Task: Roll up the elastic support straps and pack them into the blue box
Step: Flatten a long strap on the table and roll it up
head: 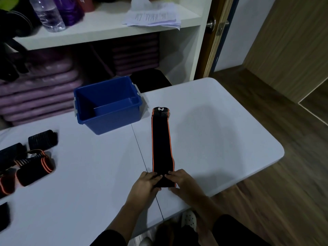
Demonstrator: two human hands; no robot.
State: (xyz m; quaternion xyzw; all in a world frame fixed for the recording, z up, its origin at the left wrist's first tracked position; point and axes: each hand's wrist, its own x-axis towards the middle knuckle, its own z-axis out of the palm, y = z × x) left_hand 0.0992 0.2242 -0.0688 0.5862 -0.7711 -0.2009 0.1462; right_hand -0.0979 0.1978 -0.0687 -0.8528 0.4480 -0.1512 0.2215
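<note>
**Box empty, rolling barely begun**

Other straps (35, 167) lie by the table's (221, 139) left edge, some apparently rolled. The blue box (113, 121), toward the far edge, holds nothing. The left hand (145, 183) and right hand (181, 181) pinch the flat strap's (161, 139) near end.

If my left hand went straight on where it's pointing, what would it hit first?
Likely the right hand. The left hand points forward and right across the near end of the strap, its fingertips almost meeting the other's; contact unclear.
</note>
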